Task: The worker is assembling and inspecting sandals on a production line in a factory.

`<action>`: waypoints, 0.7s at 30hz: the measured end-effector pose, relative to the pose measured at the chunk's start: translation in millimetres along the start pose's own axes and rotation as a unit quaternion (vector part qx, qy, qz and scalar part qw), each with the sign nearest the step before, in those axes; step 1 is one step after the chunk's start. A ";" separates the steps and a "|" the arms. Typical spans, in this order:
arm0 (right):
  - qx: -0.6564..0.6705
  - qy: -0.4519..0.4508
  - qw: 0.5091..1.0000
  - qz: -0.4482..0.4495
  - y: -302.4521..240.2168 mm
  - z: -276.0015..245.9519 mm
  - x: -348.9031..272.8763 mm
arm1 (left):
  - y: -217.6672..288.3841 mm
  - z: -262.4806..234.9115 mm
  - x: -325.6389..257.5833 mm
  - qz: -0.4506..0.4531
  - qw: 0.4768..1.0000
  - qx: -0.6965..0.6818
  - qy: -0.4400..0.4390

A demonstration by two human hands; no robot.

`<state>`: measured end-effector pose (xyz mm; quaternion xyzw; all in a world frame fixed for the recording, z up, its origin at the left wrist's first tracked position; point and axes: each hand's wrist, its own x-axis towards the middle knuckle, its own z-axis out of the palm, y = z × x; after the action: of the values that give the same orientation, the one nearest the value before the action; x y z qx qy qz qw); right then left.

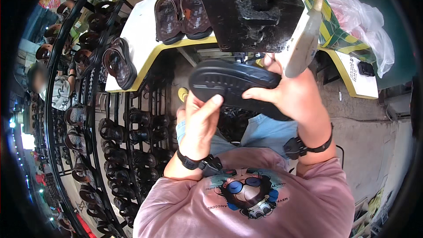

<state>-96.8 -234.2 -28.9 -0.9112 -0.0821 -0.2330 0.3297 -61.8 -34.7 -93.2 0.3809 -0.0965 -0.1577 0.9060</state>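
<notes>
Three brown slippers (168, 17) on white, yellow-edged surface (141, 22): two side by side, one apart near the left corner. Black machine (260, 13) at the middle; green-yellow bag (332, 31) to its right. Black metal rack (53, 88) of footwear at left; grey concrete floor (365, 136). Black slipper (233, 79) held above the lap, just before the machine. Left hand (199, 117) grips one end, thumb on near side; right hand (293, 99) clasps the other, thumb flat against it.
</notes>
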 end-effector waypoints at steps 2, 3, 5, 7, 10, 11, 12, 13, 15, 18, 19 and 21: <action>0.032 0.013 0.996 0.081 -10.9 17.5 -6.4 | 13.8 -1.3 -3.0 0.011 1.000 0.014 0.012; 0.081 0.015 0.990 0.111 -14.5 27.4 -10.6 | 20.7 -2.8 -3.9 0.034 0.998 0.052 0.017; 0.182 0.000 0.969 0.165 -20.8 37.6 -22.6 | 39.1 -9.7 -2.0 0.083 0.978 0.190 0.027; 0.310 0.042 0.938 0.151 4.4 64.7 -48.0 | 72.4 0.0 -5.9 0.181 0.902 0.383 0.083; 0.203 0.036 0.968 0.144 23.7 62.9 -55.4 | 114.2 -9.6 -23.7 0.493 0.743 0.431 0.139; 0.242 0.018 0.948 0.206 34.1 65.3 -59.7 | 117.1 -25.0 -8.6 0.538 0.689 0.453 0.175; 0.300 0.036 0.919 0.255 46.6 70.9 -64.0 | 117.2 -43.5 12.5 0.578 0.631 0.471 0.213; 0.275 0.025 0.928 0.250 58.1 73.7 -67.7 | 120.3 -62.0 35.0 0.527 0.594 0.586 0.164; 0.253 0.011 0.938 0.237 61.4 76.0 -63.5 | 124.6 -106.8 76.9 0.397 0.542 0.732 0.110; 0.267 0.009 0.938 0.219 51.9 84.8 -58.3 | 120.2 -194.4 117.1 0.195 0.422 0.882 0.081; 0.282 -0.007 0.930 0.235 55.8 89.2 -60.3 | 113.9 -174.1 126.1 0.095 0.368 0.917 0.119; 0.305 -0.026 0.915 0.263 69.4 101.6 -67.6 | 86.0 -126.7 136.8 0.005 0.275 0.951 0.143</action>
<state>-97.5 -222.3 -168.8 -0.7605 0.0847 -0.0780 0.6391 121.3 56.6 -111.3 0.9881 -0.0486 0.1076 -0.0986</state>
